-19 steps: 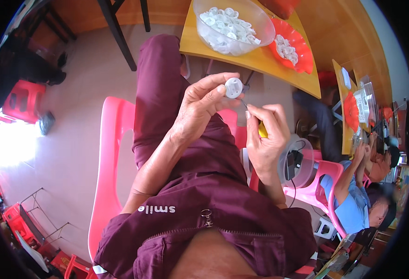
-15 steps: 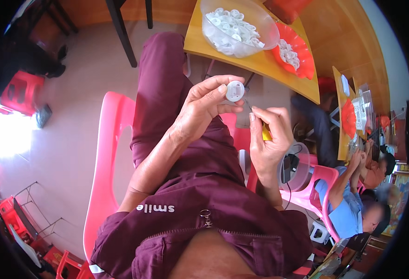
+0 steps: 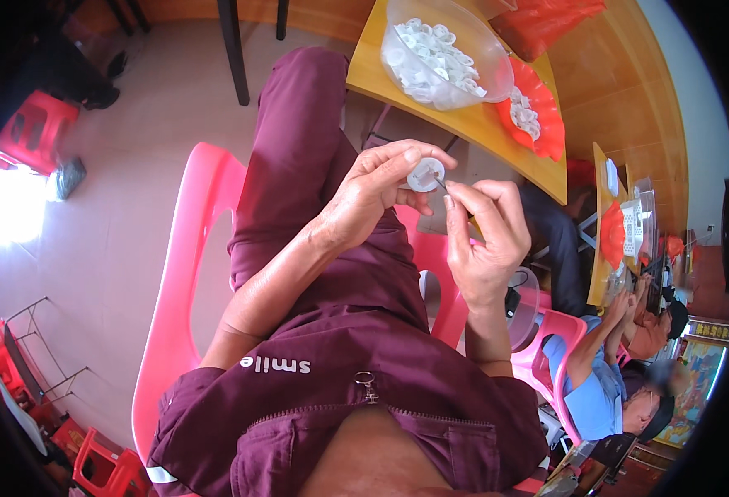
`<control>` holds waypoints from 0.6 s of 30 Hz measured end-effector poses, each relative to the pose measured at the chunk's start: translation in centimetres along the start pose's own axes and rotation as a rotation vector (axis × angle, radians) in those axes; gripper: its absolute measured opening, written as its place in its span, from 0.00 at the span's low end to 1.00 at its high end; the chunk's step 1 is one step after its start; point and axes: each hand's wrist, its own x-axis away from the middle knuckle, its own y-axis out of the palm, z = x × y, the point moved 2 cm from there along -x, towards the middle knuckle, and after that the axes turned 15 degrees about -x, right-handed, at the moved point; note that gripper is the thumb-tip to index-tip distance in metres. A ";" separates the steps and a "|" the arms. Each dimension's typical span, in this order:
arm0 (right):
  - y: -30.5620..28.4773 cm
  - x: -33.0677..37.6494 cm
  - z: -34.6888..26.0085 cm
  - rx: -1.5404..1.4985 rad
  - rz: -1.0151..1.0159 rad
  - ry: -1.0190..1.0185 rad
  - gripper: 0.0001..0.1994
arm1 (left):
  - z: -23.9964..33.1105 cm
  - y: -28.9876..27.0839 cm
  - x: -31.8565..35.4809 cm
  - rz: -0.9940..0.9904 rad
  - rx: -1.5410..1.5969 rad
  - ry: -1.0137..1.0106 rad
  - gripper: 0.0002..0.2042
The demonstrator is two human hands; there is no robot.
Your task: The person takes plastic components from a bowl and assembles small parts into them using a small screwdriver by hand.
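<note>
Between the thumb and fingers of my left hand (image 3: 381, 178) is a small round white plastic part (image 3: 421, 175), its recessed face turned up. My right hand (image 3: 489, 232) pinches a thin dark pin-like piece (image 3: 440, 180), whose tip touches the right side of the part's face. Whether that piece is a tool or a small metal part is too small to tell. Both hands are above my lap, over the maroon trousers.
Ahead, a yellow table (image 3: 372, 70) bears a clear plastic bowl (image 3: 501, 79) of white parts and a red scalloped dish (image 3: 547, 137) with more. Pink chairs (image 3: 174, 273) stand around me. At right, people (image 3: 592, 373) sit by another table (image 3: 600, 248).
The round part and my right hand have come together; the thin piece, just short of it before, now touches its face. The whole view has shifted slightly.
</note>
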 end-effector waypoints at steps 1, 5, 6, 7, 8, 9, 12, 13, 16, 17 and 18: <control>-0.1 -0.1 0.0 0.012 -0.037 0.037 0.11 | 0.1 0.1 0.0 0.027 -0.030 -0.010 0.20; -0.7 -1.2 0.3 0.105 -0.075 -0.103 0.12 | 0.7 0.6 0.2 0.075 -0.129 -0.024 0.19; -0.7 -1.4 0.3 0.102 -0.078 -0.101 0.12 | 0.8 0.6 0.3 0.084 -0.161 -0.025 0.19; -0.7 -1.5 0.4 0.117 -0.113 -0.116 0.12 | 0.8 0.6 0.2 0.089 -0.193 -0.026 0.20; -0.6 -1.6 0.4 0.132 -0.148 -0.131 0.12 | 0.7 0.6 0.2 0.089 -0.191 -0.029 0.20; -0.7 -1.6 0.3 0.132 -0.149 -0.128 0.12 | 0.5 0.5 0.2 0.104 -0.227 -0.023 0.20; -0.7 -1.7 0.3 0.139 -0.166 -0.125 0.13 | 0.4 0.5 0.1 0.136 -0.302 -0.018 0.21; -0.8 -1.7 0.3 0.156 -0.177 -0.132 0.13 | 0.4 0.5 0.2 0.152 -0.338 -0.016 0.22; -1.0 -1.8 0.3 0.176 -0.201 -0.146 0.13 | 0.8 0.6 0.3 0.171 -0.409 -0.020 0.22; -1.0 -1.8 0.2 0.181 -0.214 -0.157 0.13 | 0.7 0.6 0.3 0.170 -0.410 -0.023 0.22; -1.0 -1.9 0.2 0.181 -0.213 -0.155 0.13 | 0.6 0.5 0.4 0.176 -0.420 -0.019 0.22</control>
